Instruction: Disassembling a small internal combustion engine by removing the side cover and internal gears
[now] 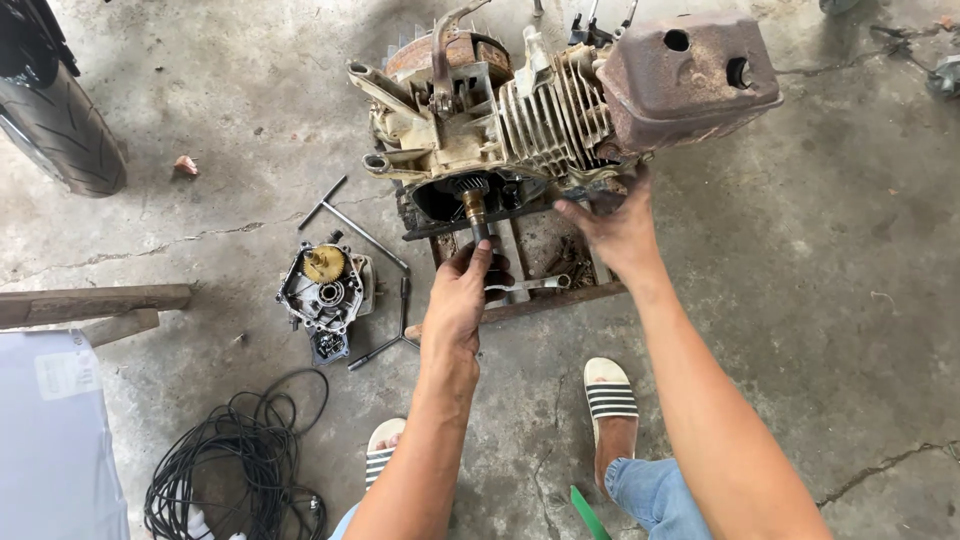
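Engine (pixel 540 110): sits on a metal frame (pixel 560 295) on the concrete floor, rusty muffler (pixel 685 75) at its right end.
Cover (pixel 325 290): lies off to the left, beside a cross wrench (pixel 375 270).
Cable (pixel 235 470): black coil, near the left foot.
Right hand (pixel 615 230): fingers pressed against the engine's underside.
Left hand (pixel 462 295): fingers clenched on the shaft (pixel 477 215) that sticks out of the open crankcase.

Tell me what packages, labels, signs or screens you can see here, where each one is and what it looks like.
Label: pale rectangular sticker on top of the grey-white box, lower left of the view; its print is too small to make out.
Box: grey-white, flat-topped, lower left corner, beside the coil of black cable on the concrete floor.
No signs or screens in view.
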